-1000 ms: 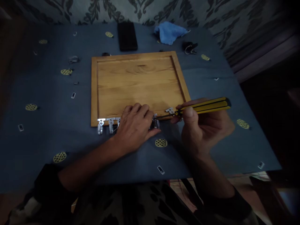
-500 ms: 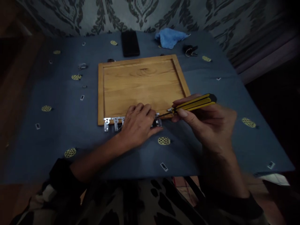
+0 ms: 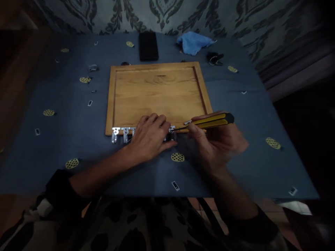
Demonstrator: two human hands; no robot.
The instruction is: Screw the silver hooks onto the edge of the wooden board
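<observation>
Loose metal hook [image 3: 92, 68] upper left on the bench [image 3: 31, 160]. Row of metal hooks [image 3: 114, 136] along the lower edge of the framed wooden board [image 3: 159, 92], centre frame. My left hand [image 3: 150, 136] lies over that row, fingers curled; can't tell if it's gripping. Yellow-and-black screwdriver [image 3: 213, 121] right of centre, tip at the hooks beside that hand, handle gripped in my right hand [image 3: 221, 143].
</observation>
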